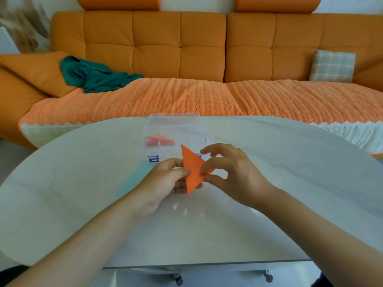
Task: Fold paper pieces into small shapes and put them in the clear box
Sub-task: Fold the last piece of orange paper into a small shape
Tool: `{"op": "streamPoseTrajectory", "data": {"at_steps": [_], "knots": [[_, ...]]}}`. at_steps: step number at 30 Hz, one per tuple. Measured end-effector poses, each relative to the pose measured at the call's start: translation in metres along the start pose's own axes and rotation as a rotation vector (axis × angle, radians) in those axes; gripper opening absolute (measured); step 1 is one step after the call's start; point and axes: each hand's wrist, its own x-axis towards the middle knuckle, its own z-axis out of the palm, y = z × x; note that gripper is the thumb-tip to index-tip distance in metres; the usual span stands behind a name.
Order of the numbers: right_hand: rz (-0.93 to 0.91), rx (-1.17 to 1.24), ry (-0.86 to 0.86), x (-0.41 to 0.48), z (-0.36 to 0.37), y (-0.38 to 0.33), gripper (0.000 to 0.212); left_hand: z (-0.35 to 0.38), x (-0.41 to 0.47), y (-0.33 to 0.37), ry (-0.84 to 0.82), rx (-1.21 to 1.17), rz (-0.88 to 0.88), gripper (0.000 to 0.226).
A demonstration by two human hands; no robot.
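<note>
Fingers [180, 172] of the left hand [165, 181] pinch the orange paper [192, 170] just above the desk [269, 183], while the right hand [232, 170] nips its right corner. Just beyond lies the clear box [172, 129] with orange folded pieces [159, 140] inside.

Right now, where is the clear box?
In the head view, the clear box sits centrally on the white table, near its far edge by the orange sofa, just behind the held orange paper.
</note>
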Motion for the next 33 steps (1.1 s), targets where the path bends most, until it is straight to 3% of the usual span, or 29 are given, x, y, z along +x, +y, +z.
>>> {"op": "streamPoseTrajectory", "data": {"at_steps": [5, 11, 14, 18, 28, 33], "knots": [[0.221, 0.280, -0.038, 0.001, -0.008, -0.004, 0.007, 0.000, -0.001, 0.000, 0.042, -0.031, 0.101, 0.026], [0.533, 0.507, -0.068, 0.003, -0.008, -0.003, 0.011, 0.003, -0.004, -0.001, -0.025, 0.023, 0.094, 0.025], [0.564, 0.539, -0.088, 0.003, -0.011, -0.003, 0.011, 0.005, -0.005, 0.000, -0.047, 0.039, 0.096, 0.031], [0.544, 0.497, -0.063, 0.003, -0.010, -0.005, 0.013, 0.010, -0.005, -0.004, 0.060, 0.132, 0.181, 0.018], [0.603, 0.612, -0.116, 0.004, -0.015, -0.006, 0.009, 0.011, -0.005, -0.006, 0.074, 0.121, 0.215, 0.012], [0.639, 0.642, -0.223, 0.005, -0.023, 0.000, 0.009, 0.001, -0.004, -0.002, 0.085, 0.161, 0.364, 0.025]]}}
